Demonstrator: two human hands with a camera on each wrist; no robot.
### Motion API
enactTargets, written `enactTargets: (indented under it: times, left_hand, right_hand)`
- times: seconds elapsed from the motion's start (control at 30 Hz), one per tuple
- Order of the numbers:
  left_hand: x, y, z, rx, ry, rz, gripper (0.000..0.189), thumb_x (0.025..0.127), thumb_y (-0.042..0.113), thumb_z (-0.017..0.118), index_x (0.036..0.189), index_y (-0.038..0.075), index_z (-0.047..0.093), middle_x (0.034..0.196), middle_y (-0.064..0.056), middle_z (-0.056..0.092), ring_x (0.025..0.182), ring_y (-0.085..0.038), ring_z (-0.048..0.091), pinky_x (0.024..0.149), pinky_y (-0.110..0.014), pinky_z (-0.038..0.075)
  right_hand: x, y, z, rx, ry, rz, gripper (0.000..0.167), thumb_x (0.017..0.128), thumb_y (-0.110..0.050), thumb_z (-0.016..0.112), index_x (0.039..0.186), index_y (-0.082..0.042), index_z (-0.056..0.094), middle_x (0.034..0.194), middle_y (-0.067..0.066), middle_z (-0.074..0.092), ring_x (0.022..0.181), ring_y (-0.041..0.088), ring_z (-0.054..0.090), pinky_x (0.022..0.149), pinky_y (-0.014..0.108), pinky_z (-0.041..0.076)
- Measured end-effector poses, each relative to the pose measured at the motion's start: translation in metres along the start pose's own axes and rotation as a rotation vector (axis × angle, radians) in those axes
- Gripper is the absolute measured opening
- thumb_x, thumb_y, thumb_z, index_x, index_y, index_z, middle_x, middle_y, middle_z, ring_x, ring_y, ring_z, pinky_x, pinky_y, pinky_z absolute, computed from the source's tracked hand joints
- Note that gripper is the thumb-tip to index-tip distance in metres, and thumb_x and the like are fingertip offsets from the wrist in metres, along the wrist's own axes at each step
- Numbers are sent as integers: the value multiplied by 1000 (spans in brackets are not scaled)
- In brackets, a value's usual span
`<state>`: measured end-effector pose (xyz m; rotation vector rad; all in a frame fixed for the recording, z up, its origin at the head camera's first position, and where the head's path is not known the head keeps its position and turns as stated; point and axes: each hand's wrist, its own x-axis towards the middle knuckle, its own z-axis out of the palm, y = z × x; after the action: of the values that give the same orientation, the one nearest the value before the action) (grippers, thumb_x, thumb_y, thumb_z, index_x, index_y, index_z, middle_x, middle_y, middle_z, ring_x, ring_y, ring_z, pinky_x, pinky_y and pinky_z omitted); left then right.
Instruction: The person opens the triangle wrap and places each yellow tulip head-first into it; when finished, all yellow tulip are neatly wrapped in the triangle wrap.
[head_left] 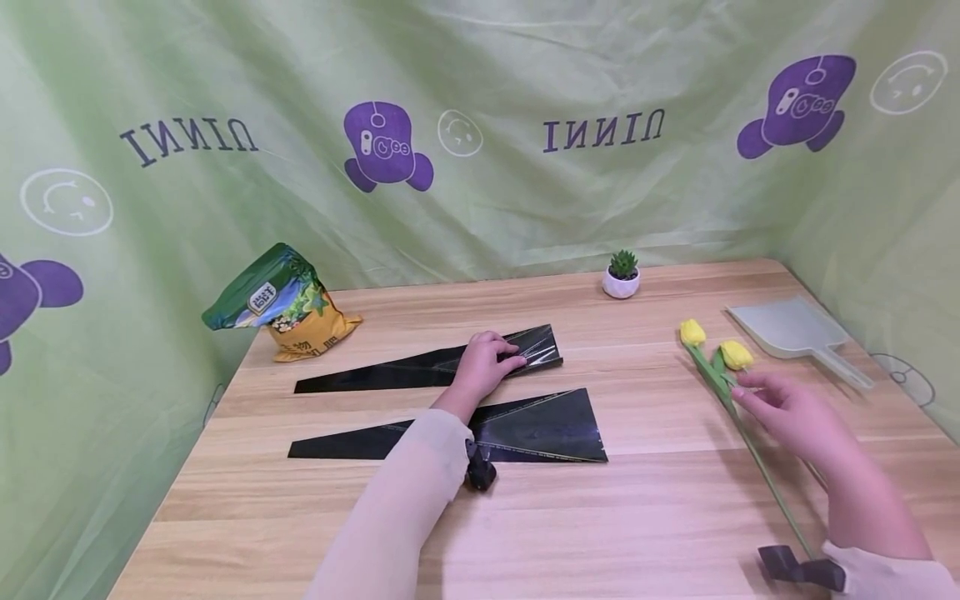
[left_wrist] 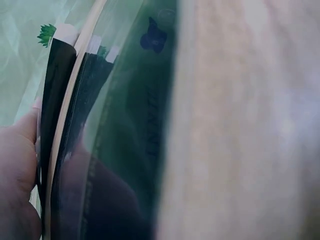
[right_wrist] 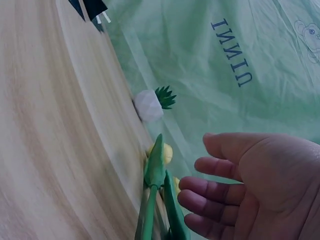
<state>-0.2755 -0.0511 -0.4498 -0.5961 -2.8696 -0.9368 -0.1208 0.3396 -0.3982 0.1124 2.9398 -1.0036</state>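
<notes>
Two long, tapered black flower sleeves lie on the table. My left hand (head_left: 483, 364) rests on the wide end of the far sleeve (head_left: 397, 372), thumb and fingers spread over its glossy surface. Beneath my left forearm is the near sleeve (head_left: 543, 429), partly covered by it. At the right are two artificial yellow tulips, one head (head_left: 692, 332) left of the other (head_left: 736, 356), with long green stems. My right hand (head_left: 787, 417) hovers beside the tulips, fingers loosely bent. In the right wrist view the right hand (right_wrist: 240, 185) holds nothing, right by the green leaves (right_wrist: 155, 165).
At the back left stands a green and yellow bag (head_left: 300, 308). A small potted succulent (head_left: 622, 276) sits near the back edge. Right of the tulips lies a pale translucent dustpan-shaped scoop (head_left: 791, 325). Green printed cloth (head_left: 480, 200) hangs behind and beside the table (head_left: 645, 517).
</notes>
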Motion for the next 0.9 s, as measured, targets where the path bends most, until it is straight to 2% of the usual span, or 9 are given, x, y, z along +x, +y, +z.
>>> enactTargets:
  times: [0.03,0.17,0.2,0.3,0.47,0.63,0.8,0.9]
  left_hand:
    - [0,0,0,-3,10,6,32,90,34,71,111,11,75,111,-7,65,111,-25,55,99,-38,46]
    - [0,0,0,-20,53,35,29,90,34,70,108,11,76,107,-6,67,109,-26,57,98,-38,47]
    - [-1,1,0,-26,65,44,29,90,33,70,107,11,76,107,-7,68,109,-26,57,99,-38,47]
    - [-1,1,-1,-40,90,69,27,90,31,70,105,10,76,114,-7,69,115,-27,58,103,-38,46]
    - [-3,1,-2,-78,88,43,25,92,30,69,108,12,74,125,-6,69,121,-24,61,106,-38,47]
    - [-5,2,-3,-117,84,-20,24,93,33,67,110,16,71,118,-3,72,114,-23,66,100,-38,51]
    - [-7,3,-4,-115,85,-23,24,93,33,66,109,16,70,114,-2,73,110,-24,67,97,-39,52]
    - [-8,3,-5,-117,89,-19,24,93,33,66,109,15,70,113,-3,73,109,-24,67,96,-39,52]
  right_hand:
    - [0,0,0,-4,-8,4,48,101,-31,53,128,9,52,110,35,63,86,18,63,68,33,50]
    - [1,2,1,-50,-41,31,50,100,-33,54,127,10,51,105,33,64,90,39,64,69,42,51]
    - [2,2,2,-70,-51,42,51,100,-35,54,126,9,51,103,31,65,90,40,64,68,43,50]
    - [3,4,5,-132,-74,62,53,98,-39,55,124,8,54,97,25,66,85,35,63,65,38,45]
    - [7,4,10,-171,-84,60,56,94,-41,61,119,9,56,90,20,65,80,29,61,65,38,44]
    - [9,3,14,-193,-65,74,51,92,-35,64,114,10,56,89,22,65,80,33,61,66,43,45]
    - [11,0,14,-198,-80,108,47,93,-29,61,114,12,55,97,29,65,86,41,60,72,53,47]
    - [13,-4,13,-135,-77,119,48,95,-28,59,118,14,53,99,30,64,84,38,60,72,50,49]
